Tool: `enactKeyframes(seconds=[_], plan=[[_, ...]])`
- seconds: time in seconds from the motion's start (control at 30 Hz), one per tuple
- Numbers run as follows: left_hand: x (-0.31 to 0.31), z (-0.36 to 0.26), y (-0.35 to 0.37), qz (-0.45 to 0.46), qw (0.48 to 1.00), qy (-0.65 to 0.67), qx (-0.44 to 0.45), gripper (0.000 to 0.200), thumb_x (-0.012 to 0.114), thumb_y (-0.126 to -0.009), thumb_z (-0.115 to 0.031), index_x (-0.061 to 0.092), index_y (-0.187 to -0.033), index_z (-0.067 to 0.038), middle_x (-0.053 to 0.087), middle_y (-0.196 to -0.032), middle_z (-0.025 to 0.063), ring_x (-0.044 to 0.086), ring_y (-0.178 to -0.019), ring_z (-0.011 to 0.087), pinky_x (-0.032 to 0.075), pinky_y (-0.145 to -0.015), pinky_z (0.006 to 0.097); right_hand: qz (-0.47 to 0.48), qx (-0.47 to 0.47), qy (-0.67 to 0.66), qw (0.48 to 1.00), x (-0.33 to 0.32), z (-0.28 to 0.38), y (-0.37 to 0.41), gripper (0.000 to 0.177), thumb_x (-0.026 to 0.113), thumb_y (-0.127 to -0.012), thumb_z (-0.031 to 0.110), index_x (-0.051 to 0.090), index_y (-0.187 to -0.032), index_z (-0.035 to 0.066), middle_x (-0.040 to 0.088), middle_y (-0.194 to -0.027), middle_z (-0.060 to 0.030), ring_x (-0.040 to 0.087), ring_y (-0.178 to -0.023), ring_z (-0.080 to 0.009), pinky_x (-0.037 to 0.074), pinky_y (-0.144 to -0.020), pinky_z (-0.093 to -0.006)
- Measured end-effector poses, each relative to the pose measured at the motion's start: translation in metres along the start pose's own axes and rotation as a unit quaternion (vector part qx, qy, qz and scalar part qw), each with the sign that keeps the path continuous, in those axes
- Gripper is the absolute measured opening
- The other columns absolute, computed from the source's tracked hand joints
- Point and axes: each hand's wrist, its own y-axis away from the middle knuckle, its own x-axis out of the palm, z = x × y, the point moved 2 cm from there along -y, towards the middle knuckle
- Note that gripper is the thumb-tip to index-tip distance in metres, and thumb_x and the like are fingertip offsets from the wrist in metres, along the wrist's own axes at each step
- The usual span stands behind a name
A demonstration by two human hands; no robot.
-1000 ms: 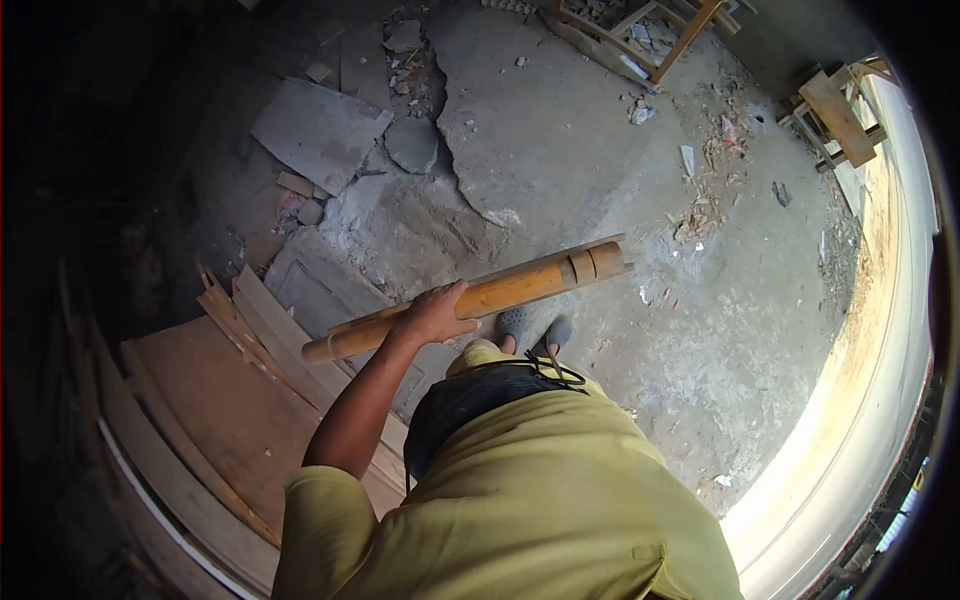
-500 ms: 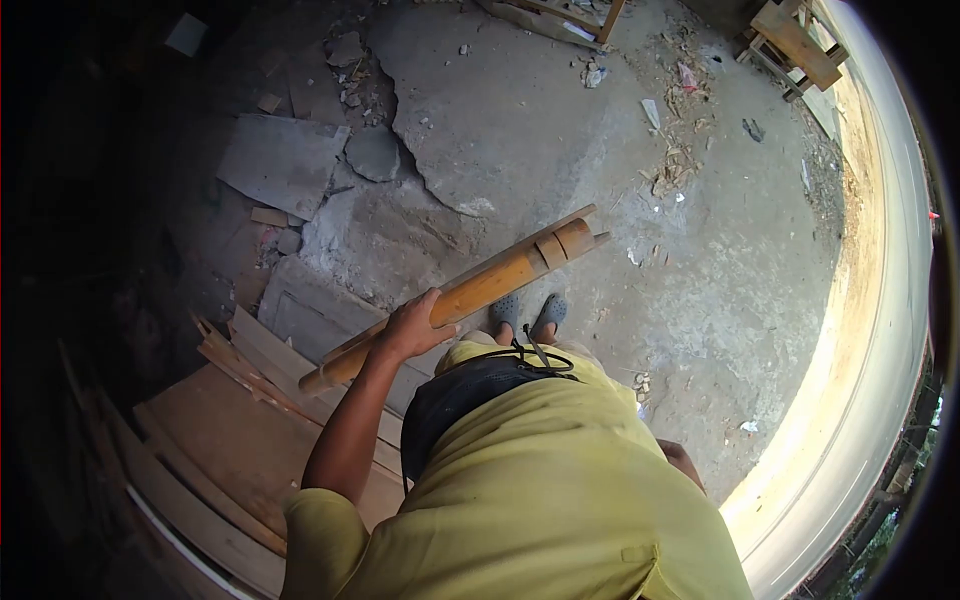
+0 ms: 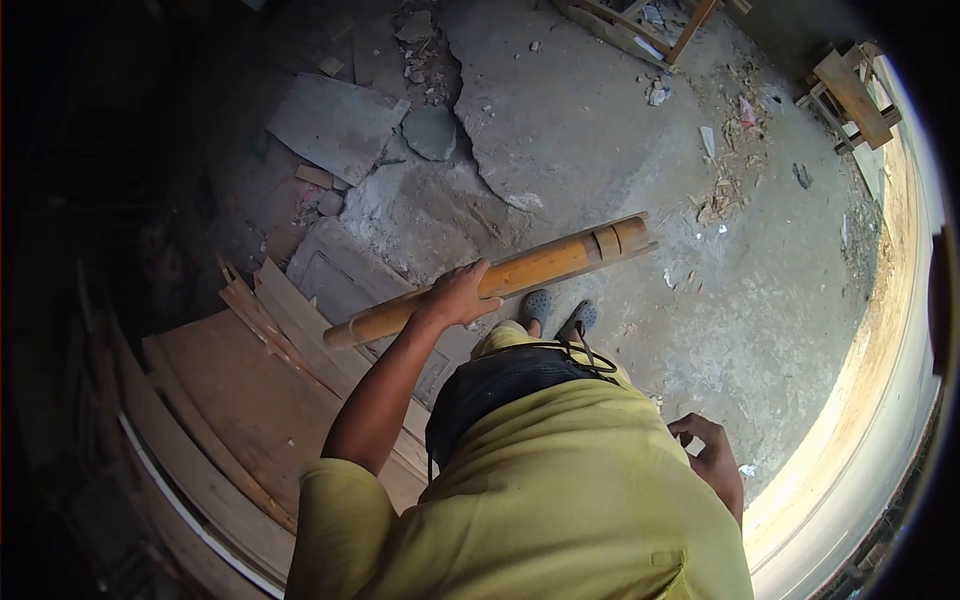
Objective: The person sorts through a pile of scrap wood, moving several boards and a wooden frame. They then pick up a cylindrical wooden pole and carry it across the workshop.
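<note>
A bundle of long wooden pieces, with a rounded orange-brown face, hangs slantwise in front of my body, above the floor. My left hand grips it left of its middle, fingers over the far edge and thumb on the near side. Its right end reaches past my grey shoes. On the right, beside my yellow shirt, my right hand hangs with curled fingers; whether anything is in it is hidden.
Boards and sheets lean at the lower left. A flat slab and broken concrete lie ahead on the left. A wooden frame stands at the top, a small wooden table at the upper right. Scraps litter the floor.
The view has shifted, so the floor and furniture appear further right. The bundle lies more level across the view in my left hand. More of my right hand shows beside the shirt.
</note>
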Motion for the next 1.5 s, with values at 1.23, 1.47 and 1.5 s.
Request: enactKeyframes(seconds=[1.23, 1.47, 1.5], plan=[[0.022, 0.008, 0.006, -0.059, 0.998, 0.013, 0.031, 0.075, 0.073, -0.073, -0.040, 0.045, -0.129, 0.000, 0.056, -0.121, 0.0261, 0.053, -0.115, 0.0398, 0.043, -0.097, 0.0435, 0.454, 0.064, -0.074, 0.885, 0.120, 0.028, -0.237, 0.028, 0.068, -0.087, 0.029, 0.071, -0.100, 0.005, 0.066, -0.080, 0.0005, 0.053, -0.067, -0.0078, 0.043, -0.061, -0.0240], [0.015, 0.008, 0.005, -0.047, 0.999, -0.002, 0.012, 0.073, 0.073, -0.073, -0.041, 0.045, -0.128, -0.002, 0.056, -0.122, 0.0236, 0.053, -0.115, 0.0390, 0.043, -0.096, 0.0443, 0.514, -0.121, 0.080, 0.845, 0.154, 0.061, -0.249, 0.031, 0.066, -0.086, 0.031, 0.069, -0.100, 0.003, 0.069, -0.096, -0.0117, 0.062, -0.091, -0.0210, 0.046, -0.086, -0.0359], [0.015, 0.008, 0.005, -0.048, 0.999, -0.006, 0.009, 0.072, 0.073, -0.073, -0.041, 0.046, -0.128, -0.002, 0.056, -0.122, 0.0231, 0.053, -0.115, 0.0388, 0.043, -0.096, 0.0445, 0.516, -0.122, 0.080, 0.844, 0.158, 0.061, -0.249, 0.031, 0.066, -0.086, 0.031, 0.069, -0.100, 0.003, 0.069, -0.096, -0.0117, 0.062, -0.091, -0.0210, 0.046, -0.086, -0.0359]])
